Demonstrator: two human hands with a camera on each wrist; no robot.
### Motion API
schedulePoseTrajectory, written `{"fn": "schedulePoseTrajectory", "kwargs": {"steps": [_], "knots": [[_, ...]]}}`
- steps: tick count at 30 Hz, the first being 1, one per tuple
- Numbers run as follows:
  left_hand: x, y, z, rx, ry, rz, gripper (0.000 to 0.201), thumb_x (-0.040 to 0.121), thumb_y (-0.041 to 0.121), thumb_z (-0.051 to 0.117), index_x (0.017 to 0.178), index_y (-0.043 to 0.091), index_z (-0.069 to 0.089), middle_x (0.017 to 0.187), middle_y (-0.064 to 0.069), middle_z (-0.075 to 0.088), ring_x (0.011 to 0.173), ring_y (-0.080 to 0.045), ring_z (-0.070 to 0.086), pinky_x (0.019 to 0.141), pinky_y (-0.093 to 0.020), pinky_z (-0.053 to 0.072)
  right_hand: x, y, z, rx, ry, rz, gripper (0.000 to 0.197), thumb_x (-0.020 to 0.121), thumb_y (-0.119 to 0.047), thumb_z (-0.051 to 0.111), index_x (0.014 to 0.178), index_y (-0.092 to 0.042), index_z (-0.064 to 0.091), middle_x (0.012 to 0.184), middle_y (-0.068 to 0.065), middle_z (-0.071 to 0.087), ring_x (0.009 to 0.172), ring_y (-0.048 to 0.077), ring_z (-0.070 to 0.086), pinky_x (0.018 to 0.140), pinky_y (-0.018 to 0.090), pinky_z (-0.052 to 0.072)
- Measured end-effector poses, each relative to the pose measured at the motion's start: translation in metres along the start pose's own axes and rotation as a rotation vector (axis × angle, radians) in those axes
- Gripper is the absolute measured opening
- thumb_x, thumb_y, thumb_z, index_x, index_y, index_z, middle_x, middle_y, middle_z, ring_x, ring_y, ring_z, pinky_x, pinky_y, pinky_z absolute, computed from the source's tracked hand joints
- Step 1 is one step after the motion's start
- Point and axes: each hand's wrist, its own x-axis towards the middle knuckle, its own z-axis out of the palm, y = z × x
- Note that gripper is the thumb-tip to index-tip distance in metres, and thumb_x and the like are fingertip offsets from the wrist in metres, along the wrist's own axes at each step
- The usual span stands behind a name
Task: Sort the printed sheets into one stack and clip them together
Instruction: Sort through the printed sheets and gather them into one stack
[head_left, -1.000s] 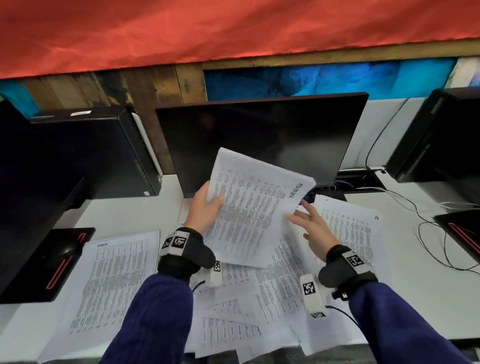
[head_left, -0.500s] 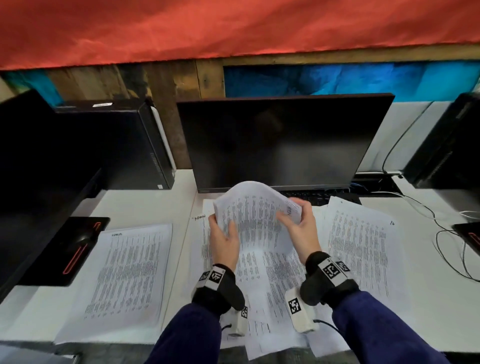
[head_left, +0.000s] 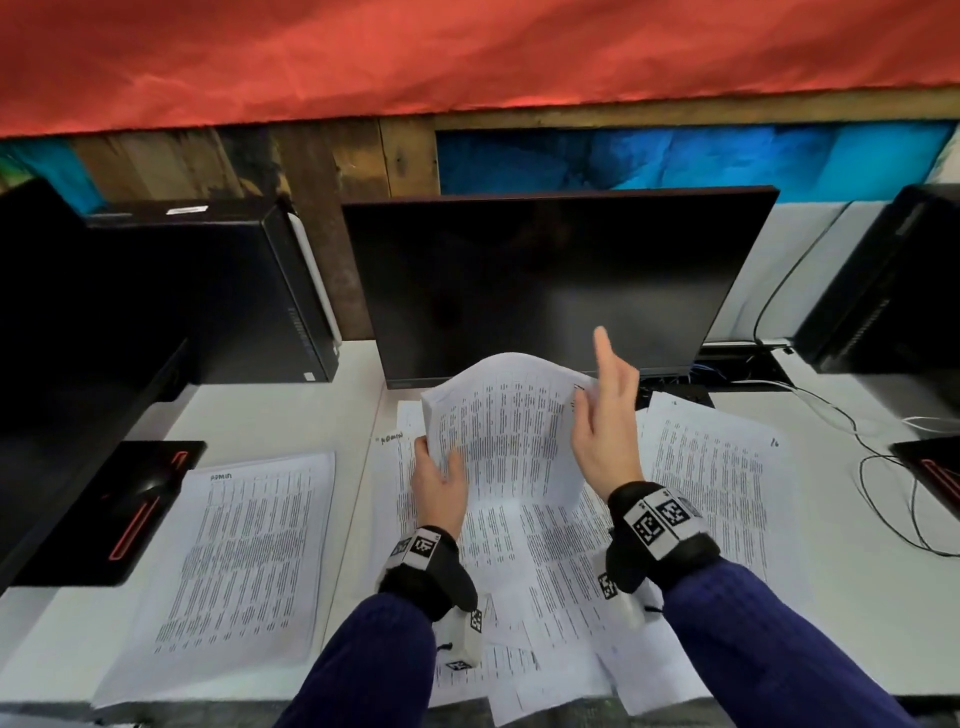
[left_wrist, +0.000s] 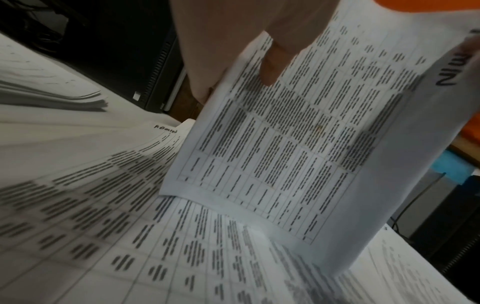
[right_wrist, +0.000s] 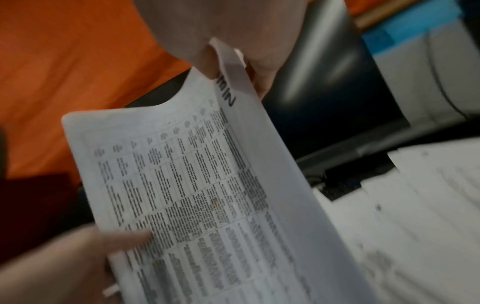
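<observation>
White printed sheet (head_left: 506, 426) bows upward at twelve o'clock — left hand (head_left: 439, 486) grips its left edge, right hand (head_left: 605, 426) pinches its top-right corner.

Stack (head_left: 239, 561) left of loose sheets (head_left: 550, 597); monitor (head_left: 550, 280) behind.

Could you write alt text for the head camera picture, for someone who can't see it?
Two hands hold a bowed printed sheet upright over a desk: the left hand grips its left edge, the right hand pinches its top right corner. Loose printed sheets lie scattered below, a neater stack lies to the left, and a dark monitor stands behind.
</observation>
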Motion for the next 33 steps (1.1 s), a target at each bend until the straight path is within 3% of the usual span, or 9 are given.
{"fn": "schedulePoseTrajectory", "kwargs": {"steps": [3, 6, 9, 13, 19, 22, 26, 30, 33], "knots": [[0.005, -0.019, 0.002, 0.064, -0.004, -0.031, 0.032, 0.097, 0.011, 0.047, 0.128, 0.011, 0.044, 0.114, 0.001, 0.057, 0.100, -0.015, 0.055, 0.088, -0.028, 0.045, -0.003, 0.020, 0.007, 0.236, 0.035, 0.249, 0.074, 0.091, -0.008, 0.056, 0.150, -0.024, 0.015, 0.132, -0.005, 0.035, 0.119, -0.004, 0.040, 0.102, 0.018, 0.035], [0.011, -0.041, 0.005, 0.147, -0.022, -0.063, 0.033, 0.097, 0.010, 0.044, 0.130, 0.010, 0.043, 0.115, -0.006, 0.061, 0.103, -0.026, 0.060, 0.095, -0.037, 0.048, -0.019, 0.046, 0.017, 0.303, -0.214, 0.557, 0.058, 0.092, -0.003, 0.052, 0.143, -0.016, 0.029, 0.130, 0.006, 0.051, 0.109, 0.017, 0.055, 0.088, 0.029, 0.047], [0.011, -0.053, 0.007, 0.216, -0.033, -0.089, 0.042, 0.098, 0.010, 0.042, 0.139, 0.008, 0.037, 0.124, -0.013, 0.058, 0.112, -0.032, 0.058, 0.098, -0.044, 0.047, -0.038, 0.056, 0.028, 0.159, -0.354, 0.677, 0.037, 0.097, -0.006, 0.043, 0.134, -0.007, 0.045, 0.122, 0.010, 0.058, 0.107, 0.025, 0.055, 0.086, 0.031, 0.043], [0.009, -0.056, 0.001, 0.248, -0.056, -0.072, 0.050, 0.100, 0.017, 0.038, 0.147, 0.011, 0.025, 0.141, -0.011, 0.048, 0.126, -0.028, 0.049, 0.108, -0.045, 0.039, -0.039, 0.059, 0.039, 0.169, -0.240, 0.703, 0.037, 0.097, -0.007, 0.037, 0.133, -0.007, 0.047, 0.117, 0.008, 0.060, 0.106, 0.024, 0.056, 0.098, 0.039, 0.045], [0.019, -0.034, -0.076, 0.155, -0.213, -0.195, 0.051, 0.098, 0.011, 0.035, 0.148, 0.017, 0.022, 0.143, -0.004, 0.045, 0.127, -0.022, 0.046, 0.111, -0.038, 0.034, -0.047, 0.043, 0.053, 0.374, -0.390, 0.769, 0.039, 0.097, -0.039, 0.047, 0.131, -0.023, 0.037, 0.116, -0.001, 0.059, 0.101, 0.016, 0.057, 0.100, 0.040, 0.041], [0.034, -0.040, -0.142, 0.217, -0.214, -0.285, 0.053, 0.097, 0.012, 0.040, 0.148, 0.015, 0.025, 0.146, -0.002, 0.041, 0.135, -0.026, 0.039, 0.114, -0.042, 0.030, -0.070, 0.047, 0.072, 0.063, -0.527, 0.733, 0.048, 0.099, -0.045, 0.035, 0.140, -0.020, 0.039, 0.135, 0.009, 0.049, 0.124, 0.029, 0.047, 0.108, 0.041, 0.034], [0.045, -0.052, -0.230, 0.265, -0.209, -0.399, 0.042, 0.096, 0.002, 0.046, 0.137, 0.007, 0.042, 0.131, -0.007, 0.052, 0.125, -0.028, 0.047, 0.107, -0.041, 0.036, -0.104, 0.058, 0.086, -0.396, -0.736, 0.570, 0.042, 0.102, -0.027, 0.029, 0.142, -0.015, 0.037, 0.150, 0.005, 0.035, 0.131, 0.032, 0.037, 0.110, 0.041, 0.032], [0.053, -0.087, -0.299, 0.406, -0.233, -0.434, 0.037, 0.089, 0.003, 0.055, 0.124, 0.014, 0.055, 0.125, -0.012, 0.061, 0.115, -0.029, 0.057, 0.105, -0.049, 0.042, -0.112, 0.061, 0.091, -0.476, -0.721, 0.592, 0.044, 0.099, -0.040, 0.028, 0.137, -0.024, 0.043, 0.143, 0.007, 0.041, 0.128, 0.029, 0.037, 0.108, 0.046, 0.032], [0.057, -0.103, -0.319, 0.494, -0.209, -0.468, 0.030, 0.086, 0.003, 0.057, 0.113, 0.016, 0.058, 0.112, -0.010, 0.064, 0.102, -0.027, 0.060, 0.090, -0.038, 0.049, -0.111, 0.057, 0.091, -0.494, -0.743, 0.599, 0.042, 0.099, -0.039, 0.032, 0.136, -0.025, 0.044, 0.141, 0.009, 0.040, 0.129, 0.029, 0.036, 0.108, 0.048, 0.032]]}}
